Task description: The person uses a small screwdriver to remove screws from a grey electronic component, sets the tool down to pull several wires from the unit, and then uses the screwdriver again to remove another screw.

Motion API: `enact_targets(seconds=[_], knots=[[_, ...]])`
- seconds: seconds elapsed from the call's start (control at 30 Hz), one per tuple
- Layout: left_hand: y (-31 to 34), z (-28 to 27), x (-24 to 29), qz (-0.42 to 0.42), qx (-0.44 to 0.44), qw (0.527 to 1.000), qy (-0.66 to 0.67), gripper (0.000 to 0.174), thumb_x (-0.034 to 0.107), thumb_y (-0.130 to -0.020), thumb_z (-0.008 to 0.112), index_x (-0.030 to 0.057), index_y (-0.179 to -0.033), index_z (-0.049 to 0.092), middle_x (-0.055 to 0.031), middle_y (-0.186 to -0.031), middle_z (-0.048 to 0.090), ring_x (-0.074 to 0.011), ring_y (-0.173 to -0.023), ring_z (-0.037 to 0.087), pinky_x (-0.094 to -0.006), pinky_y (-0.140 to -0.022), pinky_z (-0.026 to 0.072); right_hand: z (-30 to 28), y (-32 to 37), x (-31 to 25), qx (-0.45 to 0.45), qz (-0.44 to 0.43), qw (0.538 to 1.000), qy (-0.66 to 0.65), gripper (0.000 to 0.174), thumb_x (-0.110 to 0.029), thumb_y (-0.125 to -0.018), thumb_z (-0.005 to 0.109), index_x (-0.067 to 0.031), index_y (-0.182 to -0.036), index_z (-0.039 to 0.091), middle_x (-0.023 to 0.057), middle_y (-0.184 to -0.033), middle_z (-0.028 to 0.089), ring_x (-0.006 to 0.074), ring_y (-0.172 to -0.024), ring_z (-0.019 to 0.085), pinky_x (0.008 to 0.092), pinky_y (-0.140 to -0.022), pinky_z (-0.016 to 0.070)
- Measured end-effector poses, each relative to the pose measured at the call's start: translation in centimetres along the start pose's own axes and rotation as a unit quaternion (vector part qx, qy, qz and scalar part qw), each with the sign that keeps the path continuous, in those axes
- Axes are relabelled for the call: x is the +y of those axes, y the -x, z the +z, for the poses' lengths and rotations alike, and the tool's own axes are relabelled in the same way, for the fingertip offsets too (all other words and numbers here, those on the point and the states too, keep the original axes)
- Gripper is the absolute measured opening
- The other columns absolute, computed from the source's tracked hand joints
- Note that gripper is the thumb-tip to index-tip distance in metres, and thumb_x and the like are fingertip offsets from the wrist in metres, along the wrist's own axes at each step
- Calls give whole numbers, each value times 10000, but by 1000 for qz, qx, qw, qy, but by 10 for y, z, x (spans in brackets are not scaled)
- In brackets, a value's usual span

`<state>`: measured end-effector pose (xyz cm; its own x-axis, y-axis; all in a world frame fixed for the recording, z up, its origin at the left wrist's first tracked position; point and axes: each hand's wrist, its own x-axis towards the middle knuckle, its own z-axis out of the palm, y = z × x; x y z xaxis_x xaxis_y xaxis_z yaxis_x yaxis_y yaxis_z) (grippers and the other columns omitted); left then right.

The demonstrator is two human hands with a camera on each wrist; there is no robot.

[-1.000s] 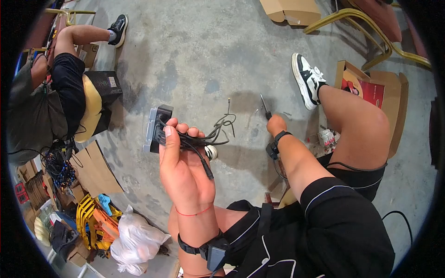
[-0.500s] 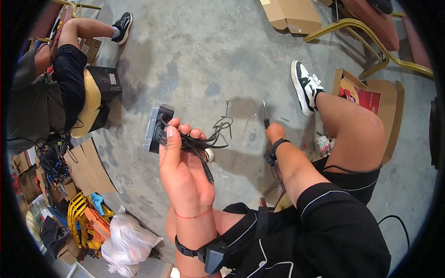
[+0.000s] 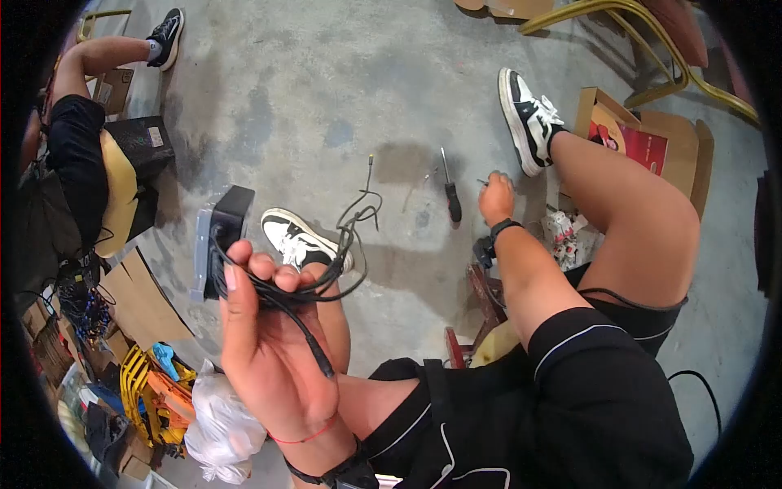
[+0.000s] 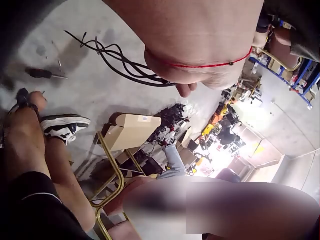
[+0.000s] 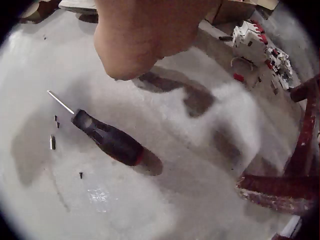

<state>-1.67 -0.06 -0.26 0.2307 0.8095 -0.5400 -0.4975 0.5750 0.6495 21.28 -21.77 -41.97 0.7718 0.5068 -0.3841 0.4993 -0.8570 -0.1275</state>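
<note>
My left hand (image 3: 277,350) grips a bundle of black cables (image 3: 346,265), fingers curled round it. The cables come out of a black box (image 3: 232,210) with a grey, partly clear flange, just beyond the fingertips. One plug (image 3: 320,359) hangs over the palm, and a thin loose cable end points away over the floor. A black-handled screwdriver (image 3: 453,200) lies on the floor, free of both hands. Right of it my right hand (image 3: 497,200) is low at the floor, pinching a small thin metal piece (image 3: 483,182). Its fingertips are hidden in the right wrist view.
Several tiny screws (image 5: 81,175) and a short metal bit (image 5: 52,142) lie near the screwdriver. White breakers (image 5: 249,42) and a dark red stool frame (image 5: 277,192) are nearby. An open carton (image 3: 684,155) stands beyond my leg. Another person's leg (image 3: 106,59) is at left.
My right hand has let go of the screwdriver, which now lies on the floor, and moved right to the small metal piece. The left hand, box and cables have shifted left and nearer in view.
</note>
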Motion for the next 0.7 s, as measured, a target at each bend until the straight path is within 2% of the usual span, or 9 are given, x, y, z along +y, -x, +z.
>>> enact_targets(seconds=[0.13, 0.23, 0.3, 0.4, 0.7], knots=[[1, -4, 2, -23, 21, 999, 6, 262, 192, -1076, 424, 25, -1263, 498, -48, -1035, 589, -161, -944, 592, -366, -950, 487, -3, -2, -3, 12, -24, 1000, 7, 211, -162, -869, 663, -60, -1043, 602, 165, -1079, 617, 367, -1065, 570, 475, -915, 468], [-2, -2, 3, -29, 23, 999, 10, 265, 190, -1078, 416, 23, -1270, 490, -51, -1045, 583, -161, -944, 593, -370, -952, 489, 0, -3, -22, 30, -18, 998, -43, 217, -165, -886, 647, -86, -1088, 642, 122, -1078, 620, 337, -1089, 560, 467, -921, 461], [-3, 0, 2, -26, 15, 1000, 9, 267, 194, -1079, 415, 24, -1270, 491, -51, -1050, 580, -162, -932, 594, -371, -953, 486, 3, -6, -35, 62, -104, 990, -73, 193, -196, -887, 670, -109, -1059, 670, 100, -1074, 622, 312, -1073, 562, 439, -929, 442], [-3, 3, 0, -23, 21, 1000, 0, 276, 197, -1079, 417, 24, -1281, 490, -53, -1049, 579, -164, -925, 591, -372, -955, 480, 0, -6, -59, 37, -119, 989, -78, 137, -182, -884, 681, -114, -1003, 690, 86, -1069, 614, 294, -1069, 558, 416, -932, 430], [-1, -3, -1, -26, 40, 999, -14, 297, 179, -1067, 443, 12, -1309, 490, -54, -1049, 580, -173, -919, 585, -373, -944, 479, 5, -5, -82, 28, -140, 987, -75, 171, -167, -843, 728, -120, -1005, 700, 65, -1039, 586, 273, -1069, 539, 408, -930, 423]])
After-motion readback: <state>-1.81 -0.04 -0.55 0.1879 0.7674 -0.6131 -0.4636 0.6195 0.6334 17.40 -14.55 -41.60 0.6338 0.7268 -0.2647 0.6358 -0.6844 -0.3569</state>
